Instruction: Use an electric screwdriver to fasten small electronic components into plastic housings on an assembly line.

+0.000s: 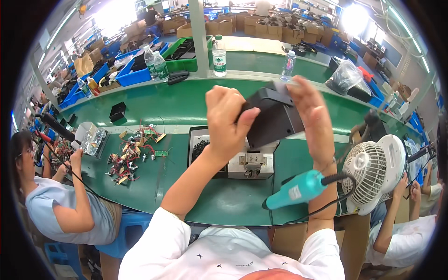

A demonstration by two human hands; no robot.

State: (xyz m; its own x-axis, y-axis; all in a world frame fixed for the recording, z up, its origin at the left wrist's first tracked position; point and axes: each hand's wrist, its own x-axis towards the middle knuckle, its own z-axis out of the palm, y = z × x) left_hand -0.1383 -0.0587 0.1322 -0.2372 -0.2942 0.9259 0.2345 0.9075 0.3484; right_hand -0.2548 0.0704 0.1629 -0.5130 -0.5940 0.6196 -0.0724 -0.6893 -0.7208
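My left hand is closed around the left side of a black plastic housing, its thumb across the front face. The housing is tilted, lifted above the bench. At its right edge is my right hand, fingers stretched upward and smeared by motion; whether they press on the housing is hard to see. Under the housing stands a light box-shaped fixture with a metal block on top. Beside it sits a black tray of small dark parts, partly covered by my left arm. A teal electric screwdriver hangs in front of my right forearm.
Circuit boards with wires lie in a pile left of me. A white fan stands at the right. Bottles, including a green-labelled water bottle, line the shelf, near blue bins. Co-workers sit at left and right.
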